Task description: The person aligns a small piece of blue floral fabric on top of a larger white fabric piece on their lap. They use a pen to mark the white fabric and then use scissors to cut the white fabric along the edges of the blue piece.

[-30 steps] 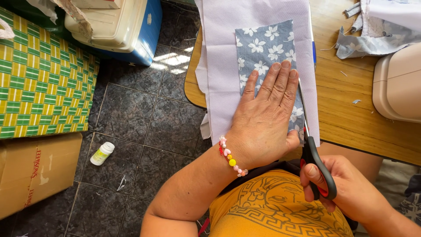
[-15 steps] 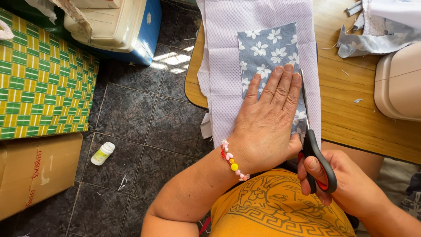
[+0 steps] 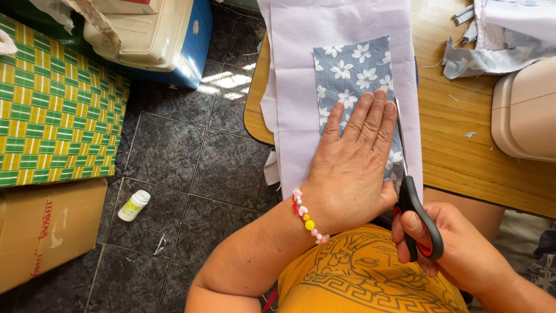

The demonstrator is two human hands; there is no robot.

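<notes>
At the far left a green and yellow woven mat (image 3: pixel 52 110) lies on the dark tiled floor (image 3: pixel 174 156), with a brown cardboard box (image 3: pixel 46 232) just below it and a blue and cream cooler (image 3: pixel 156 35) above. A small white bottle with a green cap (image 3: pixel 134 205) lies on its side on the tiles. Further right, the left forearm rises from the lower middle, a beaded bracelet (image 3: pixel 307 217) round the wrist. The left hand (image 3: pixel 353 162) lies flat and open, palm down, fingers together and pointing away, pressing the blue flowered fabric (image 3: pixel 347 69) onto the pale lilac cloth (image 3: pixel 336 23) beneath it. Both pieces lie on the near left part of the wooden table (image 3: pixel 463 156), the lilac cloth hanging over its edge. Just right of the hand, the scissors (image 3: pixel 412 197) run their blades along the right edge of the flowered piece, beside the little finger. The right hand (image 3: pixel 446 249) is closed through the black and red handles, gripping them at the table's edge above a yellow shirt (image 3: pixel 359 278). At far right stand a cream machine (image 3: pixel 527 116) and fabric scraps (image 3: pixel 492 40)
</notes>
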